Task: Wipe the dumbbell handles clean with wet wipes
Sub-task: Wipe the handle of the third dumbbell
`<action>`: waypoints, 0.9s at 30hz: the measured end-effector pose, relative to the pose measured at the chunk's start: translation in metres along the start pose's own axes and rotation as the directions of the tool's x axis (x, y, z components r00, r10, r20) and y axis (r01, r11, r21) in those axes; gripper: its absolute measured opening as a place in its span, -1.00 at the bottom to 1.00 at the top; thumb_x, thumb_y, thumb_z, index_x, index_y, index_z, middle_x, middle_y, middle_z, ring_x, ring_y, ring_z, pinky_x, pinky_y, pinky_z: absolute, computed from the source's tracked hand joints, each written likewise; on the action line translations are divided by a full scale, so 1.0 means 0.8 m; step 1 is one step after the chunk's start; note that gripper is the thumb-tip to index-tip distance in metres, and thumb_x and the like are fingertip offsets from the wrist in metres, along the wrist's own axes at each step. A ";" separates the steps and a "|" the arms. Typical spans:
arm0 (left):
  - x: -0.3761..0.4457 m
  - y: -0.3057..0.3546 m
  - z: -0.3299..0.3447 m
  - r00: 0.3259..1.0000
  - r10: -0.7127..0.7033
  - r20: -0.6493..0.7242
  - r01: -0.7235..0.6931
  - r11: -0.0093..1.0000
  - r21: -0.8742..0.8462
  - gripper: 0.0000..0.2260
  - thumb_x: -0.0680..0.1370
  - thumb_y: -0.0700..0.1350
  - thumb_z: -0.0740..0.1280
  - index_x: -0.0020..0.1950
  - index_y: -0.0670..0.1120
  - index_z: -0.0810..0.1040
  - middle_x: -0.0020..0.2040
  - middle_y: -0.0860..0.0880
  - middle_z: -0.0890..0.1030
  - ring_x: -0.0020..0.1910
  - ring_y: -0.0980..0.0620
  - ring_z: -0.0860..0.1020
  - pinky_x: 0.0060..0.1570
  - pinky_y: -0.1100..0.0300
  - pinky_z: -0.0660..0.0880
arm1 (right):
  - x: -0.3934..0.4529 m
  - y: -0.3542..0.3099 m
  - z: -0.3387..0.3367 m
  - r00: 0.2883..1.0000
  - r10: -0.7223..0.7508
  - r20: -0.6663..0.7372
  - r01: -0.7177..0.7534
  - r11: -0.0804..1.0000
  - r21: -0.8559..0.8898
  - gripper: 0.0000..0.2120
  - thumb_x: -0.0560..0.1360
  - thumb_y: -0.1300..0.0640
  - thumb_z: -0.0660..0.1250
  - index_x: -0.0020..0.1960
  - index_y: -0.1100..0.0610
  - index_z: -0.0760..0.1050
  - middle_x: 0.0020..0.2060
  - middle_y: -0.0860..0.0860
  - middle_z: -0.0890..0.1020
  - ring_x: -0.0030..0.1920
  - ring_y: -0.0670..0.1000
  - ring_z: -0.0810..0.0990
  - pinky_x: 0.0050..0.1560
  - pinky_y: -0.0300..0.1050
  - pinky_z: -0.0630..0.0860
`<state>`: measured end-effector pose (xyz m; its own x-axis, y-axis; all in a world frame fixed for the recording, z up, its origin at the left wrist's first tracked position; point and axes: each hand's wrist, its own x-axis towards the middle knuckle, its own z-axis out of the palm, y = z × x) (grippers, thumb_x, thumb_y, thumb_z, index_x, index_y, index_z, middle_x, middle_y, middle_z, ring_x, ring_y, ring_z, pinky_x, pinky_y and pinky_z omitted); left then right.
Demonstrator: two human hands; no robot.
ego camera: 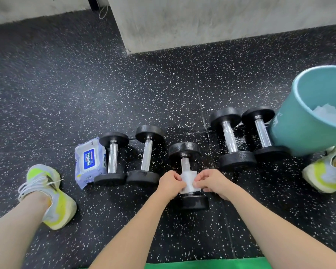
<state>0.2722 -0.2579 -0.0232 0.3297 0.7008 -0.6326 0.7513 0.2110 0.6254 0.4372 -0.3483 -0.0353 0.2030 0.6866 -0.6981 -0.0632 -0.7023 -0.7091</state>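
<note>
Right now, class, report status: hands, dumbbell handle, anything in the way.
Left hand and right hand both pinch the wet wipe wrapped round the middle dumbbell handle. Nothing in the way.

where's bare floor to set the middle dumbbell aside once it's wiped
Widest bare floor lies beyond the dumbbell row, toward the concrete block. A narrower patch sits between the middle dumbbell and the right pair. It is crowded by the wipes pack and the bucket.

Bucket (299,121): right side cut off. Wipe (189,181): covers near handle (185,164) part. Pack (89,162) small print: unreadable.
</note>
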 end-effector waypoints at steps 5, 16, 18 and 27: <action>-0.020 -0.004 -0.002 0.999 0.019 0.040 -0.024 0.992 0.128 -0.84 0.38 -0.25 0.45 -0.24 -0.02 0.54 -0.20 0.09 0.59 -0.22 0.11 0.51 -0.26 0.27 0.43 | -0.022 0.001 0.004 0.999 0.014 0.047 -0.009 0.996 -0.094 -0.85 0.41 0.27 0.53 -0.19 0.09 0.60 -0.30 -0.08 0.63 -0.22 -0.09 0.54 -0.22 -0.25 0.45; -0.037 0.013 -0.003 0.992 0.039 -0.116 -0.032 0.998 0.061 -0.85 0.45 -0.25 0.36 -0.15 0.01 0.61 -0.10 0.09 0.63 -0.07 0.08 0.58 -0.01 0.24 0.53 | -0.038 -0.009 0.031 0.978 -0.098 -0.182 0.054 0.971 -0.235 -0.94 0.39 0.29 0.46 -0.16 0.20 0.69 -0.28 -0.08 0.65 -0.26 -0.07 0.54 -0.23 -0.24 0.44; -0.040 0.024 -0.003 0.984 0.047 -0.170 -0.047 0.999 0.003 -0.83 0.48 -0.24 0.33 -0.14 0.03 0.61 -0.09 0.09 0.64 -0.05 0.05 0.59 -0.01 0.23 0.53 | -0.044 -0.018 0.029 0.970 -0.129 -0.204 0.084 0.973 -0.217 -0.92 0.43 0.23 0.48 -0.09 0.10 0.69 -0.15 -0.08 0.69 -0.13 -0.09 0.62 -0.12 -0.24 0.49; -0.068 0.085 -0.006 0.982 0.113 -0.151 -0.161 0.920 -0.358 -0.77 0.36 -0.17 0.28 -0.12 0.11 0.65 -0.06 0.04 0.69 -0.05 0.02 0.63 0.10 0.01 0.61 | -0.096 -0.086 0.006 0.884 -0.299 -0.358 0.243 0.950 -0.194 -0.93 0.51 0.09 0.40 -0.05 -0.03 0.66 -0.11 -0.17 0.68 -0.05 -0.14 0.61 -0.13 -0.27 0.44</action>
<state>0.3025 -0.2783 0.0557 0.3225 0.8149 -0.4816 0.4332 0.3253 0.8405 0.4216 -0.3518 0.0667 0.5486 0.7500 -0.3694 0.1792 -0.5371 -0.8243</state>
